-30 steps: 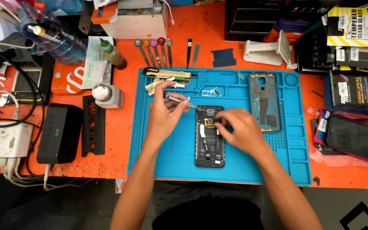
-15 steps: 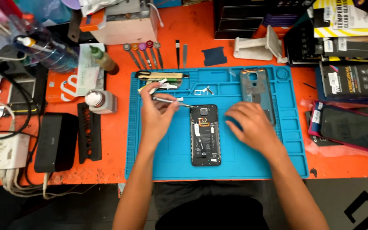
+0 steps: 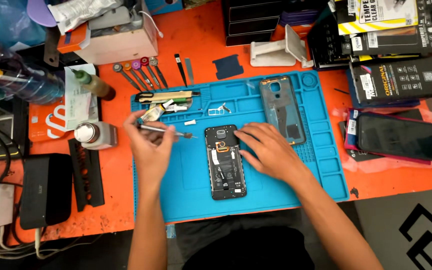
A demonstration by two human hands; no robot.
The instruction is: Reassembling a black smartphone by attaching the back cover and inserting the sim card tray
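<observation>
Taking the blue work mat point(image 3: 186, 195) as landmark: off its left edge stand a small capped bottle point(image 3: 94, 135) and a black box point(image 3: 45, 190). Over its left part we see the left hand point(image 3: 151, 145), fingers pinched on a slim metal tool point(image 3: 163, 131) held level, its tip kept just short of the opened phone point(image 3: 225, 162). That phone lies back-up at mat centre, where the right hand point(image 3: 271, 152), fingers loosely together, presses its upper right edge, probably to steady it. The removed back cover point(image 3: 282, 107) rests in the mat's upper right.
</observation>
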